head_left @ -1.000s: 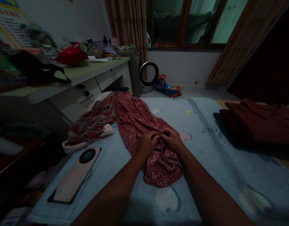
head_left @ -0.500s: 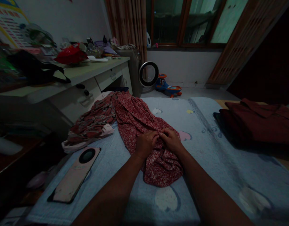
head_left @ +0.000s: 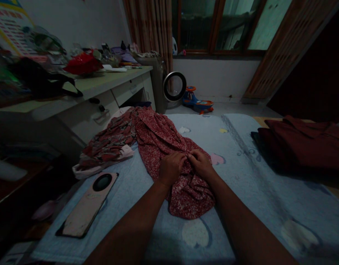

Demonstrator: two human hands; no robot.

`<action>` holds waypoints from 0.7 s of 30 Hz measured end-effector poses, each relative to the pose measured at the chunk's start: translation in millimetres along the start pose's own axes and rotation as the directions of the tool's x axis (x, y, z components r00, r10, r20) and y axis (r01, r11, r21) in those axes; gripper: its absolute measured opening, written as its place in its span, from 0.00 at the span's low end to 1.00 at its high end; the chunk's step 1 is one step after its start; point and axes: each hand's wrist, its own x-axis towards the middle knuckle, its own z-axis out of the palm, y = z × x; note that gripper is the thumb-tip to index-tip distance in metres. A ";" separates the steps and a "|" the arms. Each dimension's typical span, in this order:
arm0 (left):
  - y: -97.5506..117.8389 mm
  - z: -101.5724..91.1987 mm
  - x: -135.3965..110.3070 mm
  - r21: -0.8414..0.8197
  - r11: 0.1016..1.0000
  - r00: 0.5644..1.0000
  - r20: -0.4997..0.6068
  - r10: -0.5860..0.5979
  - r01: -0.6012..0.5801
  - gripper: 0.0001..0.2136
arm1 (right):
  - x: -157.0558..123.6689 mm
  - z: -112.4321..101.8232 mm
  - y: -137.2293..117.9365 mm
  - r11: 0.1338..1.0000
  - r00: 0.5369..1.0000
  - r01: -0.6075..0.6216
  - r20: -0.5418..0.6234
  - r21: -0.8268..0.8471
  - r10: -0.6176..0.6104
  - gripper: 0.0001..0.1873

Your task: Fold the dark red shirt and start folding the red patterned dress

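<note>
A red garment with a small white pattern (head_left: 158, 136) lies rumpled on a light blue bedspread (head_left: 232, 206). My left hand (head_left: 172, 167) and my right hand (head_left: 200, 163) meet over its middle, fingertips close together. Both are closed in a pinch on the cloth; what exactly lies between the fingertips is too small to make out. Left of the garment, touching it, rests a reddish-grey patterned cloth (head_left: 111, 136) with a pale pink edge. A pale pink phone (head_left: 85, 211) with a round black camera ring lies face down by the bed's left edge.
Dark red folded clothes (head_left: 310, 143) are stacked at the right. A cluttered desk (head_left: 108, 84) with drawers stands at the left. Beyond the bed are a washing machine with its round door (head_left: 175, 87) swung open and a blue and orange ride-on toy (head_left: 197, 103).
Almost nothing differs. My fingers have shifted very slightly on the red garment, which stays in place.
</note>
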 end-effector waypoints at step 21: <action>4.4 -3.1 2.3 -0.353 0.909 0.975 0.074 -0.208 0.221 0.03 | -0.9 0.0 1.9 0.888 0.965 -0.239 0.202 0.394 0.170 0.19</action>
